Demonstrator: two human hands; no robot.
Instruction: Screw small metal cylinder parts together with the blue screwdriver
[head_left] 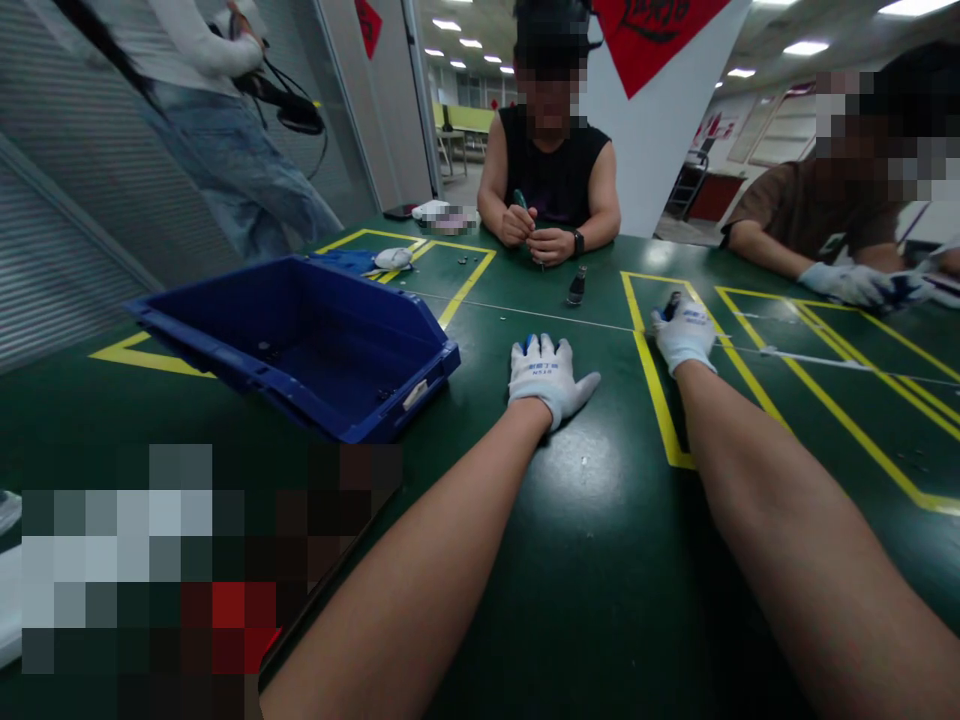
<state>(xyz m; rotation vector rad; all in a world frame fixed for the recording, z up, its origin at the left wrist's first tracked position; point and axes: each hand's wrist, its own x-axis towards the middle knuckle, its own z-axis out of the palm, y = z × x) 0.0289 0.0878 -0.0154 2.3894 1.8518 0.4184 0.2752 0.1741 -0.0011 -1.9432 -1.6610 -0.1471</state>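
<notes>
My left hand (550,380), in a white glove with blue fingertips, lies flat on the green table (592,560), fingers spread and nothing in it. My right hand (685,332), gloved alike, is farther forward, over the yellow tape rectangle. Its fingers are closed on a small dark object (673,302), mostly hidden, whose kind I cannot make out. Between and beyond my hands stands a small dark bottle-shaped piece (577,286). To the left of my left hand sits a blue plastic bin (337,350) with a few small dark parts inside.
Across the table a person in a black sleeveless top (562,180) holds a small green-handled item. Another person in white gloves (855,283) works at the right. Someone in jeans (225,150) stands at the left. Yellow tape (817,380) marks the tabletop. A white glove (394,259) lies behind the bin.
</notes>
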